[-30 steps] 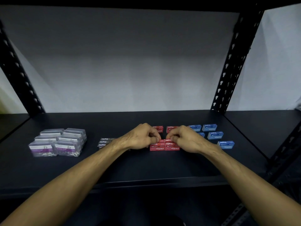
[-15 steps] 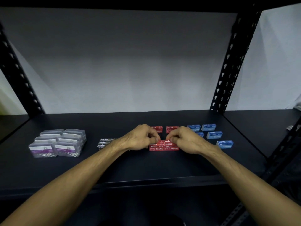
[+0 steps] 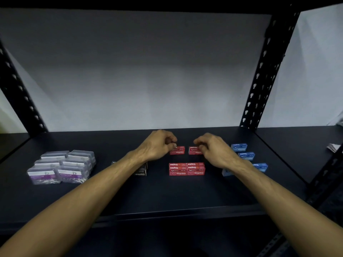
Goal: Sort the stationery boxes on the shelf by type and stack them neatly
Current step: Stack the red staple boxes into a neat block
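Nearest on the shelf [image 3: 167, 197], a red stack [image 3: 186, 168] of staple boxes sits squared up, labels front. Just behind it, the left hand [image 3: 157, 145] pinches one red box [image 3: 177, 150] and the right hand [image 3: 215, 151] curls onto another [image 3: 194, 150]. Clear boxes [image 3: 61, 166] of clips are grouped at left, black boxes [image 3: 141, 170] under the left forearm, blue boxes [image 3: 246, 155] scattered at right.

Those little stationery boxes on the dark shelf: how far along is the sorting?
Looks done: the clear plastic paper-clip boxes are grouped at the left, and a neat red staple-box stack sits at the centre. In hand: the left hand and right hand each reach a loose red staple box behind that stack. Left: the scattered blue boxes at the right; the black staple boxes are half hidden by the arm.
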A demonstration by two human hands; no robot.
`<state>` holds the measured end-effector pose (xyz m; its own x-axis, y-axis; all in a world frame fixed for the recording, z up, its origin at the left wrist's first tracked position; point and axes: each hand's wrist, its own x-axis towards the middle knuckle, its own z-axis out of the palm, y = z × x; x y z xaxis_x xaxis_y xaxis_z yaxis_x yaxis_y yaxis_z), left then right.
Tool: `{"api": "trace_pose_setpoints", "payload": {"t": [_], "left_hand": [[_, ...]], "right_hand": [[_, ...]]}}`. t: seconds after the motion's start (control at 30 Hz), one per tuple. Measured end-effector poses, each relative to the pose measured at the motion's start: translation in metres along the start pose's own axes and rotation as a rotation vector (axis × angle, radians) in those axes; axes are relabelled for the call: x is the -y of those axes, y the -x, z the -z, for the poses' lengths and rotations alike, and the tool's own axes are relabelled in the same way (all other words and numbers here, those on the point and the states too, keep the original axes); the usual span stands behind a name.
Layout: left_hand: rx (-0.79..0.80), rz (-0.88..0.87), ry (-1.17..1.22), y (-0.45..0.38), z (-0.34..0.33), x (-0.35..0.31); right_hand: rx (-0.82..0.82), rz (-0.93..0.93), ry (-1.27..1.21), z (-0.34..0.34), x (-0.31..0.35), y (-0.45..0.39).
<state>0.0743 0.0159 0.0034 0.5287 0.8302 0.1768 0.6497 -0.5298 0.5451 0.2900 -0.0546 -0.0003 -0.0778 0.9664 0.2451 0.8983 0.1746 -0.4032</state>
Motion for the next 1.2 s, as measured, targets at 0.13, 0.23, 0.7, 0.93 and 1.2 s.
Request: {"api": "trace_pose_setpoints", "payload": {"t": [0.13,0.23,0.7,0.93,1.2], "left_hand": [[0.067,0.012,-0.028,-0.012,-0.008,0.004],[0.098,0.015,-0.019,-0.016,-0.013,0.007],[0.163,-0.025,0.009,-0.021,-0.018,0.008],[0.203,-0.026,0.046,-0.023,-0.018,0.012],[0.251,-0.006,0.106,-0.019,-0.016,0.012]], "right_hand": [[0.028,0.021,0.082,-0.005,-0.002,-0.01],[0.076,0.012,0.109,-0.009,-0.001,-0.014],[0.14,-0.027,-0.02,-0.021,-0.006,-0.023],[0.184,-0.058,-0.101,-0.021,-0.009,-0.025],[0.238,-0.084,-0.157,-0.018,-0.008,-0.025]]}}
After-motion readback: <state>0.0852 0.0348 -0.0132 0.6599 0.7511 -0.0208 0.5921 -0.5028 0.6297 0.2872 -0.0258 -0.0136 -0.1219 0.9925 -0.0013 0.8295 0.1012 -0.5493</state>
